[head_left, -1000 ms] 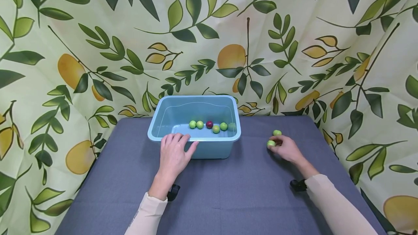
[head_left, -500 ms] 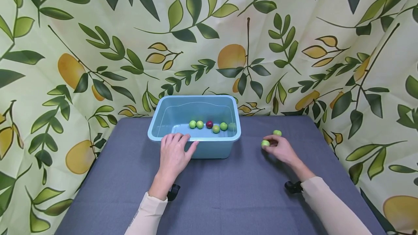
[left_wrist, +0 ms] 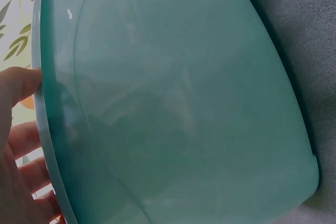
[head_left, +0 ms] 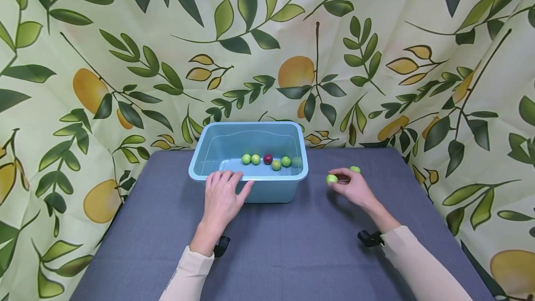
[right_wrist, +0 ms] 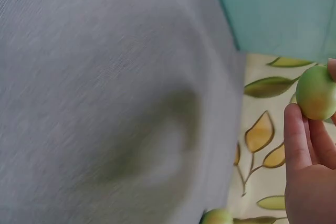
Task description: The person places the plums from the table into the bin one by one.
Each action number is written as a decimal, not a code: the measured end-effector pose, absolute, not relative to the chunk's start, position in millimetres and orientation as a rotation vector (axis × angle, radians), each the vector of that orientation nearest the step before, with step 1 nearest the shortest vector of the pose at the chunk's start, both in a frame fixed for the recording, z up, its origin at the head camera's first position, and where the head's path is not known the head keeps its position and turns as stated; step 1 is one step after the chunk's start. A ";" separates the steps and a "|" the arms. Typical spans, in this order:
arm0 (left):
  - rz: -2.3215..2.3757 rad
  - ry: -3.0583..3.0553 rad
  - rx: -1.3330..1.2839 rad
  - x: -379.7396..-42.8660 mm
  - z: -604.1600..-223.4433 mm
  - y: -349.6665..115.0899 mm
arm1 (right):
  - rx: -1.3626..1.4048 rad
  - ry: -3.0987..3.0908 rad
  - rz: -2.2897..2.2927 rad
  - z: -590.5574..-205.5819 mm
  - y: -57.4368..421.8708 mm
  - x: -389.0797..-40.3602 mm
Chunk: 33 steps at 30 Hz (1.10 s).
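Observation:
My left hand [head_left: 223,199] holds the near rim of a light blue plastic tub [head_left: 267,192], its fingers over the edge. In the left wrist view the thumb [left_wrist: 23,83] touches the rim, and the fingertips are hidden behind the tub wall. To the right of the tub, my right hand [head_left: 354,188] pinches a small green plum [head_left: 332,179] between thumb and fingers. The right wrist view shows this plum [right_wrist: 316,93] with a reddish blush, held above the cloth. Another green plum [head_left: 355,169] lies behind that hand, partly covered.
Inside the tub lie several green plums [head_left: 255,159] and one dark red plum [head_left: 268,159]. A grey-blue cloth [head_left: 284,254] covers the table. Leaf-patterned fabric [head_left: 251,82] hangs right behind the tub and along both sides.
My right hand has moved left towards the tub, carrying the pinched green plum and raising it slightly. The left hand and the tub stay in place.

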State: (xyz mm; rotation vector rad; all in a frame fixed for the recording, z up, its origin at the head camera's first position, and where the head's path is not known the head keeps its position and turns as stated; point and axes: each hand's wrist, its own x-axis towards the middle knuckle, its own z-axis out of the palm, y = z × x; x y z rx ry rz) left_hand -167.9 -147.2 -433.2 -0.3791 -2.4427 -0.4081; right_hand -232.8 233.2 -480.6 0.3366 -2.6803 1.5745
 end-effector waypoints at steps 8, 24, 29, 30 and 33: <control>-0.397 -2.454 -0.372 -168.0 -433.1 -146.4 | 0.370 -2.625 1.681 -460.7 220.4 -228.4; -0.398 -2.455 -0.368 -168.2 -431.7 -146.5 | 0.451 -2.504 1.772 -425.4 200.9 -221.7; -0.394 -2.457 -0.368 -167.8 -431.8 -146.6 | 0.462 -2.468 1.799 -415.9 193.5 -221.0; -0.395 -2.458 -0.367 -167.6 -431.7 -146.6 | 0.465 -2.462 1.804 -414.1 191.8 -221.2; -0.399 -2.460 -0.367 -167.3 -431.8 -146.5 | 0.478 -2.455 1.799 -408.3 186.1 -221.3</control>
